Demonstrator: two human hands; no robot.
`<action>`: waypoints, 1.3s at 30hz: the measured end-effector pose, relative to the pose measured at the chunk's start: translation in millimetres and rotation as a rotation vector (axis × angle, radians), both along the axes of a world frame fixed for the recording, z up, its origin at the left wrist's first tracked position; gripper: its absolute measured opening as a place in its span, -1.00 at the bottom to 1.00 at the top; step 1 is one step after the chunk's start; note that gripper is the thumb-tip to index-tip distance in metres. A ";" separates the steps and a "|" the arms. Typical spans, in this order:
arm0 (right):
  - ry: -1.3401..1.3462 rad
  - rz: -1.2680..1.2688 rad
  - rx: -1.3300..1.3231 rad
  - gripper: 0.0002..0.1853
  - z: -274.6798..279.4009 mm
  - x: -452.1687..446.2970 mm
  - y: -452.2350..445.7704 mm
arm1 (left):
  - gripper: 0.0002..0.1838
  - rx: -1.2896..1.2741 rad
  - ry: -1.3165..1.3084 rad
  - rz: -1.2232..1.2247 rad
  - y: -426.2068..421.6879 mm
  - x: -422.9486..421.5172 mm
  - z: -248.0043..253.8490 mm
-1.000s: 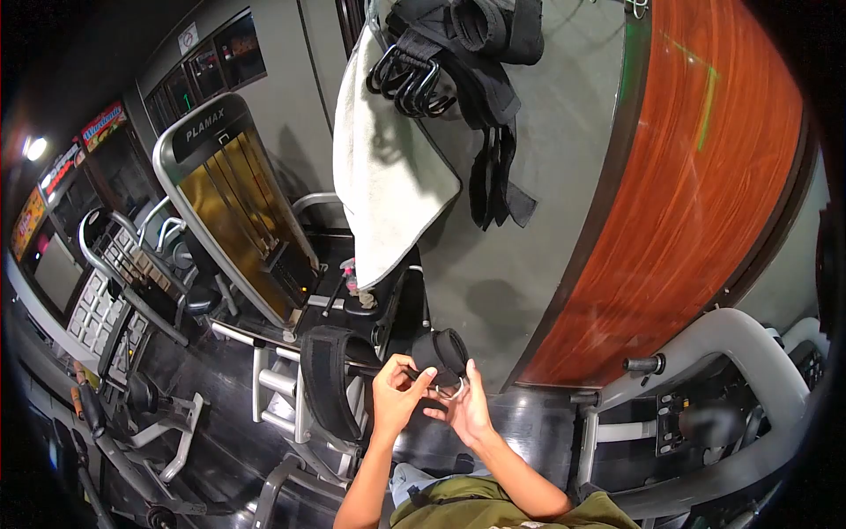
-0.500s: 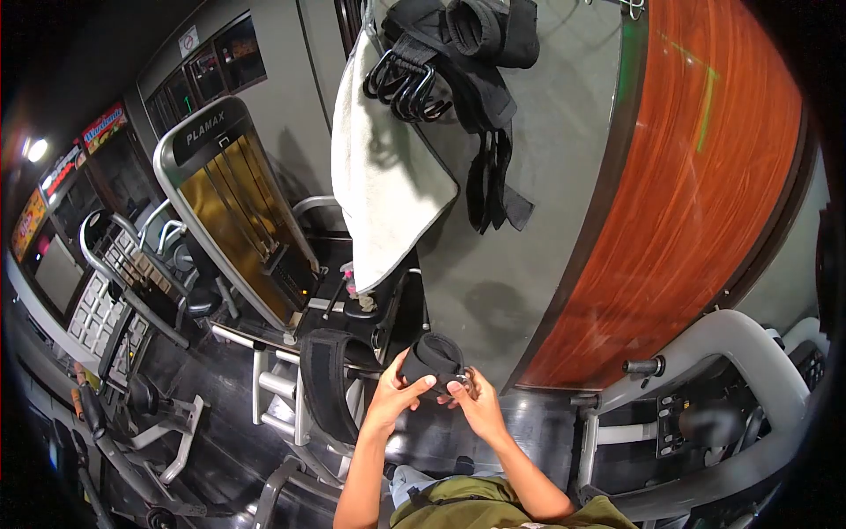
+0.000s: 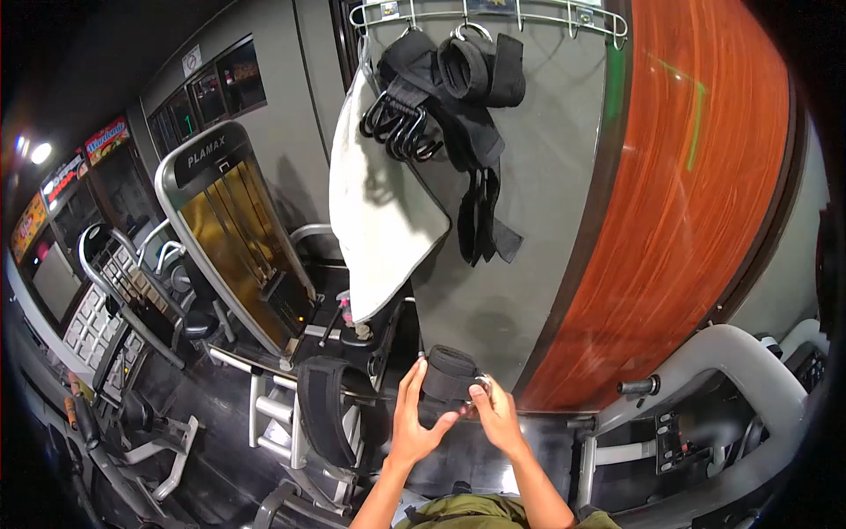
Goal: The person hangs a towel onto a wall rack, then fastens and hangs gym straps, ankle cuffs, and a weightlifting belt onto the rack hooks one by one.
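Observation:
A rolled black ankle strap (image 3: 448, 375) with a metal ring is in front of me, low in the middle of the head view. My right hand (image 3: 498, 416) grips its right side near the ring, thumb on top. My left hand (image 3: 414, 428) is at the strap's left side, fingers stretched upward and thumb apart; whether the fingertips touch it I cannot tell. Above, another black cuff (image 3: 467, 72) and several black straps (image 3: 480, 141) with dark hooks hang from a metal hook rail (image 3: 546, 12).
A white towel (image 3: 379, 212) hangs from the rail's left end. Below it, a wide black belt (image 3: 319, 410) hangs on a silver frame (image 3: 269, 410). A weight machine (image 3: 229, 212) stands left, a grey machine frame (image 3: 749, 353) right. A wood panel (image 3: 679, 203) covers the wall.
My left hand has loosened from the strap, its fingers now extended. Both hands and the strap have shifted slightly right. The view has tilted up, showing more of the rail.

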State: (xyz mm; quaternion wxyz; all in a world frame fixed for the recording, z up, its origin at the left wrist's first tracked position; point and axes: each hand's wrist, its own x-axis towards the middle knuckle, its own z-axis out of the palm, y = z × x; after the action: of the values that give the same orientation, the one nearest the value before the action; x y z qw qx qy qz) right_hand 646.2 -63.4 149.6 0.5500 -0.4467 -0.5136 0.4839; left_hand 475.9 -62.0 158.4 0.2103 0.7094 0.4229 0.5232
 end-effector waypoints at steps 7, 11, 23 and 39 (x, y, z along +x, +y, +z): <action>-0.145 -0.099 0.322 -0.65 66.3 36.5 12.4 | -0.63 -0.160 -0.596 -0.185 22.9 19.8 18.9; -0.161 -0.159 0.524 -0.68 116.8 51.6 22.0 | -0.44 -0.154 -0.668 -0.348 44.3 30.6 52.4; -0.915 -0.128 0.807 -0.59 299.1 93.8 57.8 | -0.48 0.340 -0.056 -0.341 90.3 65.3 245.2; -0.835 0.051 0.828 -0.65 382.0 167.3 96.7 | -0.69 0.348 0.302 -0.403 122.3 120.4 378.6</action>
State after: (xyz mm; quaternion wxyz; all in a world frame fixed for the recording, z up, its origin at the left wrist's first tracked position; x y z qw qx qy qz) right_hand 813.5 33.4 531.7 0.4178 -0.3351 -0.8436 0.0394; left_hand 596.3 60.3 537.0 0.1199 0.8741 0.2042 0.4240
